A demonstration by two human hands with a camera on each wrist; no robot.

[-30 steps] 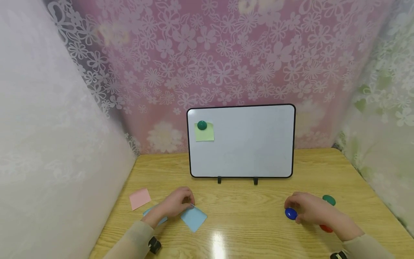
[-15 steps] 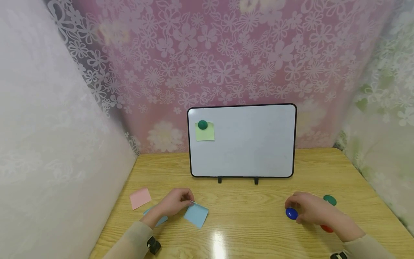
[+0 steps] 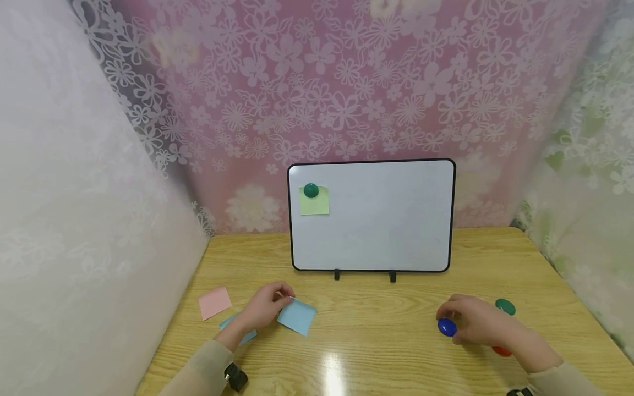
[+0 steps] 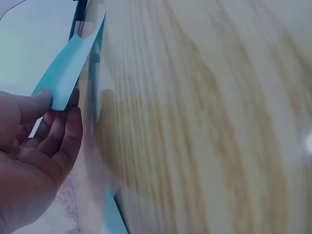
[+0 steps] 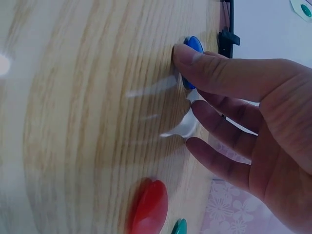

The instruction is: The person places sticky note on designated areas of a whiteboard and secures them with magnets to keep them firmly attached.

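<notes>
My left hand (image 3: 263, 309) pinches a light blue sticky note (image 3: 297, 317) by one corner between thumb and fingers. The left wrist view shows that note (image 4: 70, 73) curved and raised off the table. Under my left wrist, partly covered, lies a second blue sticky note (image 3: 246, 337). At the right, my right hand (image 3: 477, 322) holds a glossy blue round magnet (image 3: 447, 328) on the tabletop, thumb on one side and fingers on the other. Seen from the right wrist, the thumb hides part of the magnet (image 5: 195, 45).
A whiteboard (image 3: 386, 225) stands at the back on small black feet. On its upper left, a green magnet (image 3: 311, 191) holds a pale green note (image 3: 317, 207). A pink note (image 3: 215, 303) lies far left. Beside my right forearm are another green magnet (image 3: 505, 306) and a red one (image 3: 502, 351).
My left hand has shifted slightly back toward the whiteboard, and the blue note has lifted and turned with it. My right hand and the blue magnet have stayed in place.
</notes>
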